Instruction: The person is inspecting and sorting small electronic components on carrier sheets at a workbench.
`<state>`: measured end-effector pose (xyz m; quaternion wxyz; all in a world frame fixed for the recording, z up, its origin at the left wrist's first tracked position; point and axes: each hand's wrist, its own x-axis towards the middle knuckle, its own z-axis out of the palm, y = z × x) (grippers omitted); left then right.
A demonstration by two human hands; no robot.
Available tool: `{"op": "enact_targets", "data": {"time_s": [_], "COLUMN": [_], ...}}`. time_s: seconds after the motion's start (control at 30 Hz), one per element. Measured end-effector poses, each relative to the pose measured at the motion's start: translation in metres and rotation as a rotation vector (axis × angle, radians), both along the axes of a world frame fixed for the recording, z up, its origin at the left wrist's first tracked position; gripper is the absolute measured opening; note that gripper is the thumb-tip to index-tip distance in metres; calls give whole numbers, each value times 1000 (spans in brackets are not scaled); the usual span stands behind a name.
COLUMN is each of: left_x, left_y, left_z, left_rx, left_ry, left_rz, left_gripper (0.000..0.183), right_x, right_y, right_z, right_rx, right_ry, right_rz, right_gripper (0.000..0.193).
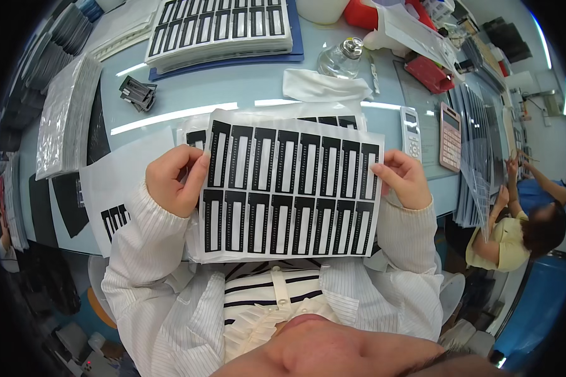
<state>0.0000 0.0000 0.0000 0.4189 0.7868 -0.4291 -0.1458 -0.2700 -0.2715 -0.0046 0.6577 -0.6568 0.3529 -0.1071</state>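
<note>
A white sheet (287,196) bearing two rows of black rectangular frame-shaped pieces is held up in front of me. My left hand (177,179) pinches its left edge between thumb and fingers. At the opposite edge, my right hand (404,178) grips the sheet near its upper right side. Under and behind it lie more sheets of the same kind (324,119), mostly covered. Another white sheet (132,164) with a few black pieces rests by my left forearm, partly hidden by the sleeve.
A thick stack of similar sheets (223,53) sits on a blue board at the back. Around the table are a plastic-wrapped bundle (69,116), black clips (138,93), a white cloth (326,85), a glass pump bottle (341,60), a white remote (410,132) and a pink calculator (450,137). Another person (516,232) works at right.
</note>
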Motion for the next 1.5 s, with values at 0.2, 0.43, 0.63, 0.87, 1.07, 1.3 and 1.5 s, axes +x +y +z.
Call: {"op": "enact_targets", "data": {"time_s": [0.2, 0.43, 0.63, 0.87, 1.07, 1.3, 1.5], "left_x": [3, 20, 21, 18, 17, 17, 17], "left_y": [11, 21, 28, 32, 34, 33, 33], "left_z": [-4, -8, -2, -7, -9, -7, -6], "left_rx": [-92, -399, -373, -373, -360, -367, -360], "left_ry": [113, 33, -68, -10, -22, -30, -30], "left_rz": [24, 97, 61, 56, 59, 51, 46], "left_gripper": [14, 19, 14, 12, 11, 11, 11], "right_x": [9, 48, 63, 56, 54, 51, 52], "right_y": [5, -16, -20, -13, -7, -5, -5], "right_z": [30, 17, -17, -21, -20, -18, -19], "right_rx": [-187, -324, -271, -284, -356, -365, -421], "right_ry": [2, -439, -674, -657, -653, -672, -652], "right_rz": [1, -60, -144, -164, -169, -145, -153], "right_gripper": [11, 14, 15, 18, 19, 21, 21]}}
